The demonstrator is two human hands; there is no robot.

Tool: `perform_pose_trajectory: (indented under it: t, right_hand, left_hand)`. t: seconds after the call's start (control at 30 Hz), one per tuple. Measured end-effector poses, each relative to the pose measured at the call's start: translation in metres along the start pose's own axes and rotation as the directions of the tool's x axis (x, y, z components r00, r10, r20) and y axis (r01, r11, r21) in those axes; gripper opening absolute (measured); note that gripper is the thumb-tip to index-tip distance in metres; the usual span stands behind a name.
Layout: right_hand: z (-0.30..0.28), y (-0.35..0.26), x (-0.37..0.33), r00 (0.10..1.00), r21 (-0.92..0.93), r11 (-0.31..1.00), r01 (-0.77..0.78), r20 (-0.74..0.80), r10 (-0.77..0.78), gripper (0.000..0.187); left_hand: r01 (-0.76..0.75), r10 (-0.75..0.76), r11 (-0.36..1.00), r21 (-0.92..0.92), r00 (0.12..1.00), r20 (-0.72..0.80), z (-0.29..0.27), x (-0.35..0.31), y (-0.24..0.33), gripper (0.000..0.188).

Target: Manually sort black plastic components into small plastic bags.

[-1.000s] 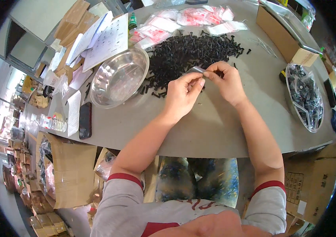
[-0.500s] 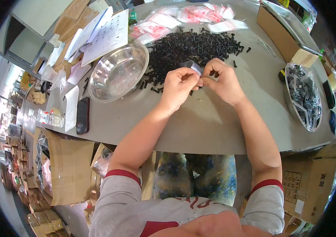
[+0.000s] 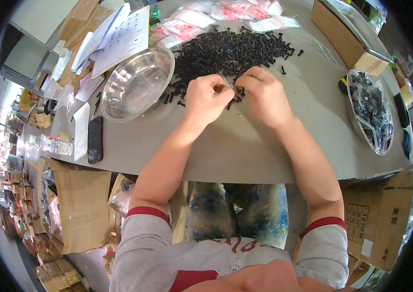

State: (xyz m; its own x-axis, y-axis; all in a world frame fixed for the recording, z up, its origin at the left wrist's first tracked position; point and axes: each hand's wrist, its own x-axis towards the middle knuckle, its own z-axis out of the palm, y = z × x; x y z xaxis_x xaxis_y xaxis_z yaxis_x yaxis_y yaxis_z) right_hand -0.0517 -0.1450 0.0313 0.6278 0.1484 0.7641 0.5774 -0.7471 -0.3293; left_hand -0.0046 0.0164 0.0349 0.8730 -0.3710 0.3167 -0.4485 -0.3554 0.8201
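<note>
My left hand (image 3: 208,100) is closed in a pinch at the near edge of a heap of black screws (image 3: 230,48). A sliver of a small clear plastic bag (image 3: 227,81) shows at its fingertips, mostly hidden behind the hand. Just to the right, my right hand (image 3: 267,97) has its fingers bent down and pressed together over the same edge of the heap. Whatever lies between those fingertips is hidden. A narrow gap separates the two hands, with a few loose screws on the table below it.
Left of the heap stands a shiny steel bowl (image 3: 138,85), with a phone (image 3: 95,140) and a water bottle (image 3: 53,145) beyond. Bags with red print (image 3: 187,23) lie behind the screws. At right are a tray of bagged black parts (image 3: 371,112) and a cardboard box (image 3: 337,34).
My hands have drawn apart; they were together at the small plastic bag. The bag now shows less. The whole view has shifted slightly.
</note>
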Motion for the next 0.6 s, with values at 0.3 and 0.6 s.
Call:
perform_pose_trajectory:
  t: [0.3, 0.6]
  right_hand:
    - [-0.007, -0.009, 0.002, 0.969, 0.343, 0.907, -0.245, 0.116, 0.217, 0.019]
    - [-0.001, -0.001, -0.002, 0.995, 0.03, 0.995, -0.096, 0.018, 0.095, 0.019]
  left_hand:
    - [-0.017, 0.035, 0.955, -0.295, 0.998, 0.057, 0.009, 0.003, -0.01, 0.007]
    - [-0.059, 0.059, 0.998, 0.011, 0.998, 0.031, 0.003, -0.002, 0.002, 0.007]
